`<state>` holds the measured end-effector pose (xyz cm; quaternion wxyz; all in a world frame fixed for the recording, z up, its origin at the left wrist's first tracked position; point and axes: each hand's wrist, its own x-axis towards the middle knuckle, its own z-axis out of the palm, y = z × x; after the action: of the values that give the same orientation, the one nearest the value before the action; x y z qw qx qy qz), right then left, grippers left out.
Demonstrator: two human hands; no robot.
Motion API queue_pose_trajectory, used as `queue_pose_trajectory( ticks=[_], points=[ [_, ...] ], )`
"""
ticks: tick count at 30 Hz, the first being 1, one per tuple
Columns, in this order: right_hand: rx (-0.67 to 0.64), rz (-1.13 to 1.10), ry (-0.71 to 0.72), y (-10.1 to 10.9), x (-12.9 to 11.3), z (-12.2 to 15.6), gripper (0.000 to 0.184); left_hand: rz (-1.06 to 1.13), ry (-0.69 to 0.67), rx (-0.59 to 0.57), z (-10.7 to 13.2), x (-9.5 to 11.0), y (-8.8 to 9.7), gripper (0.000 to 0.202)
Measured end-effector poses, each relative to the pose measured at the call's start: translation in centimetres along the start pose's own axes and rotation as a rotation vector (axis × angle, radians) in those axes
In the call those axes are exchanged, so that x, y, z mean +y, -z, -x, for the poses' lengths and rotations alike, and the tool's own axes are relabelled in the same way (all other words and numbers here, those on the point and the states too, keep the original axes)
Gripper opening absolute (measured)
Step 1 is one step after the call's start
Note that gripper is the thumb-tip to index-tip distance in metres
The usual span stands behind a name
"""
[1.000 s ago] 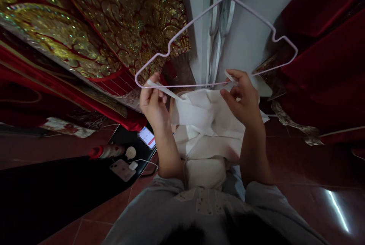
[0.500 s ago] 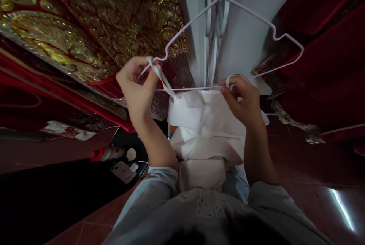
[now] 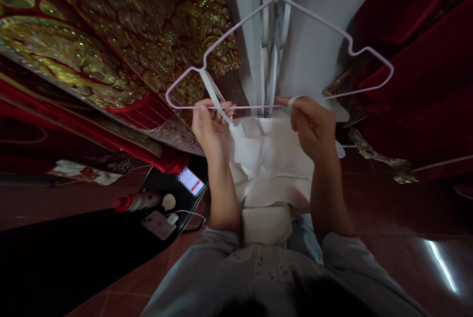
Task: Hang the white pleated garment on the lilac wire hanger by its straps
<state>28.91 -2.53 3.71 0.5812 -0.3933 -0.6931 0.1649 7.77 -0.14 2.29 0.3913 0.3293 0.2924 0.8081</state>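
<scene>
A pale pink clothes hanger [image 3: 246, 20] hangs in front of me, with a white garment [image 3: 275, 147] below its bottom bar. The garment's left strap [image 3: 210, 88] is looped over the hanger's left notch. My left hand [image 3: 214, 127] is closed around the bottom bar beside this strap, thumb in front and fingers behind. My right hand [image 3: 314, 122] has the right strap [image 3: 294, 101] looped around its outstretched index finger, just by the bar. Its other fingers are curled in. The garment's lower part lies bunched towards my lap.
Gold-sequinned red garments [image 3: 148, 26] hang at the left, and dark red cloth [image 3: 414, 46] at the right. A black table [image 3: 151, 181] at the lower left bears a lit phone [image 3: 192, 182], a red-capped bottle [image 3: 138, 202], and a second phone [image 3: 157, 223] with a white charger.
My left hand has let go of the left strap at the notch and moved down and right to the bottom bar. My right index finger has straightened inside its strap. The lit phone has come into view.
</scene>
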Motion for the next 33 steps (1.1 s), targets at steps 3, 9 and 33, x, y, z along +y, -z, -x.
queue_pose_trajectory(
  ticks=[3,9,33],
  points=[
    [0.384,-0.025,-0.001,2.1,2.0,0.1,0.019,0.016,-0.080,-0.021,0.2,-0.1,-0.3,0.032],
    [0.712,0.092,-0.015,9.3,5.7,-1.3,0.011,-0.049,-0.062,-0.003,-0.2,0.7,0.0,0.038],
    [-0.047,0.146,0.119,-0.5,-0.3,1.5,0.035,-0.139,-0.001,0.024,1.5,0.6,-0.9,0.041]
  ],
)
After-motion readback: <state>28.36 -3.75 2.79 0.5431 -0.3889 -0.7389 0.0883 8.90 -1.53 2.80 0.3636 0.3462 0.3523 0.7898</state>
